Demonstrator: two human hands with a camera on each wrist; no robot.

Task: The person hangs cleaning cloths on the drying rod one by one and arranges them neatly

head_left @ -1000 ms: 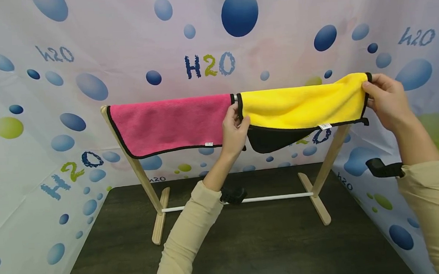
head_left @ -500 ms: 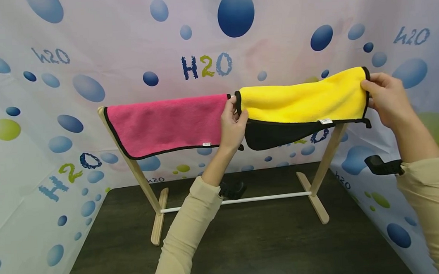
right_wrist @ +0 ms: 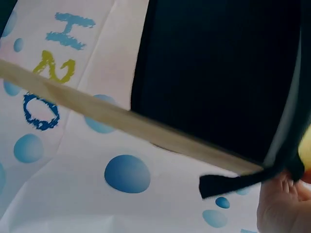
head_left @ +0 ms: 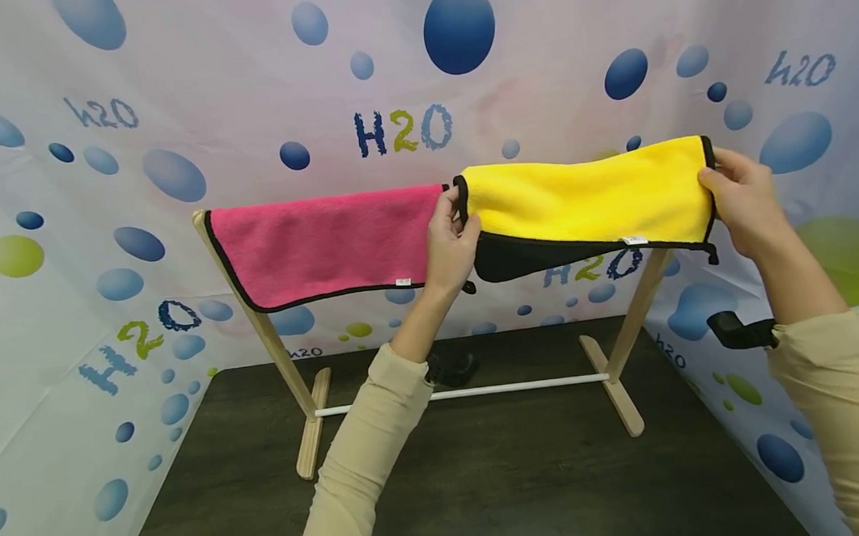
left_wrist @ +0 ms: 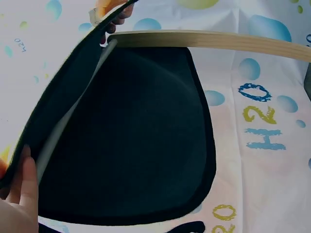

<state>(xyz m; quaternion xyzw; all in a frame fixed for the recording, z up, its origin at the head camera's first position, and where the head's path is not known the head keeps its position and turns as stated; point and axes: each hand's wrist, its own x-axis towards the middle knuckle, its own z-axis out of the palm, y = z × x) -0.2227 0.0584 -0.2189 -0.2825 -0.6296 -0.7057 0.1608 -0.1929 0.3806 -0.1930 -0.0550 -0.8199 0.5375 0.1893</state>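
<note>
A yellow towel [head_left: 586, 199] with a black back and black edging lies over the top rail at the rack's right half. My left hand [head_left: 449, 251] pinches its left edge, close to the pink towel [head_left: 326, 245]. At the opposite edge, my right hand [head_left: 747, 199] pinches the cloth between thumb and fingers. In the left wrist view the front part is held away from the white rail [left_wrist: 63, 126], while the black rear flap [left_wrist: 126, 136] hangs behind. A black loop [right_wrist: 228, 184] dangles from the towel's corner in the right wrist view.
The wooden rack [head_left: 636, 318] stands on a dark table [head_left: 528, 481], with a white lower bar [head_left: 523, 388] between its feet. A bubble-printed backdrop [head_left: 207, 61] surrounds the table at the back and sides.
Both hands have raised the yellow towel's front a little and shifted it slightly left. Less of the black rear flap shows below it. The pink towel still hangs in place.
</note>
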